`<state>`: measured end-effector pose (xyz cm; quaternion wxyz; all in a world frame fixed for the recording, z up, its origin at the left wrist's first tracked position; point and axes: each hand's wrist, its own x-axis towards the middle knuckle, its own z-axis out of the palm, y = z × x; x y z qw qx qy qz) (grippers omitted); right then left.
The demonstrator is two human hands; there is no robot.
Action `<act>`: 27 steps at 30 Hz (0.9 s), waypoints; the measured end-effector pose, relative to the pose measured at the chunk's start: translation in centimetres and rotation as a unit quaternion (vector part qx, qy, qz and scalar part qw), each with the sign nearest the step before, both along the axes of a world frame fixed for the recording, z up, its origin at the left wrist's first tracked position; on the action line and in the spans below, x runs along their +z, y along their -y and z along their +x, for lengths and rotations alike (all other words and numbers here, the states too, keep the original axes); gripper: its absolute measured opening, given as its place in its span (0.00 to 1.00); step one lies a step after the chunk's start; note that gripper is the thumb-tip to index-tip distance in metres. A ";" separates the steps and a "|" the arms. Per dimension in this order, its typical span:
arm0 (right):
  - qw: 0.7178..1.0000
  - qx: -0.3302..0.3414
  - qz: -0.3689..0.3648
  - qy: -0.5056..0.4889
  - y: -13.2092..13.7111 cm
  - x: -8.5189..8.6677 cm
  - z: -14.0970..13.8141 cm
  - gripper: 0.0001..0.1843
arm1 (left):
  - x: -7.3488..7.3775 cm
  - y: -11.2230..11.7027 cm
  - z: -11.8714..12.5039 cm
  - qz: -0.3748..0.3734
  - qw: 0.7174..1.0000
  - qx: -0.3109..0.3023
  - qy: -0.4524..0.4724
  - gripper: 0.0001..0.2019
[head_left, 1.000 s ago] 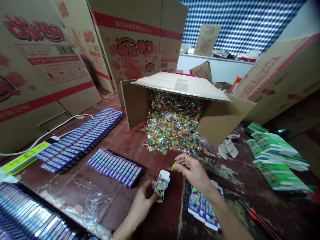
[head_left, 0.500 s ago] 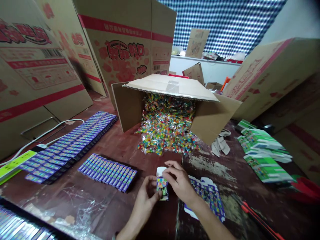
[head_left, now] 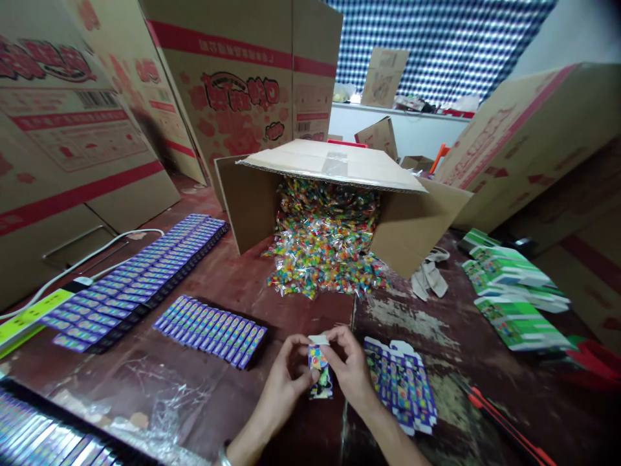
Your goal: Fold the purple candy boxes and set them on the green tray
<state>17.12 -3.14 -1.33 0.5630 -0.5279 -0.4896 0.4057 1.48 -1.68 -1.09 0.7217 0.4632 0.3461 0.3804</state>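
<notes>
A small colourful carton (head_left: 320, 370) with its white top flap up is held between both hands above the dark red table (head_left: 233, 285). My left hand (head_left: 285, 378) grips its left side. My right hand (head_left: 350, 366) pinches the flap at the top right. Just right of my right hand lies a stack of flat purple cartons (head_left: 400, 382). Beyond the hands a big cardboard box (head_left: 334, 165) lies on its side, spilling a heap of wrapped coloured sweets (head_left: 323, 259).
Rows of filled purple cartons (head_left: 211, 330) and a longer block (head_left: 140, 275) lie left. A green power strip (head_left: 24, 317) with a white cable is at far left. Green flat cartons (head_left: 517, 298) are stacked right. Tall printed cardboard boxes (head_left: 72, 129) surround the table.
My right hand came from beside the sweets to the carton's open top, and now both hands hold the carton lower and closer to me. The view shifted slightly.
</notes>
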 end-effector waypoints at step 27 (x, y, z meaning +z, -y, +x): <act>0.955 0.160 -0.019 0.248 -0.1 3.4 0.5 0.17 | 0.4 0.3 -2.1 0.075 0.985 0.031 -0.150 0.18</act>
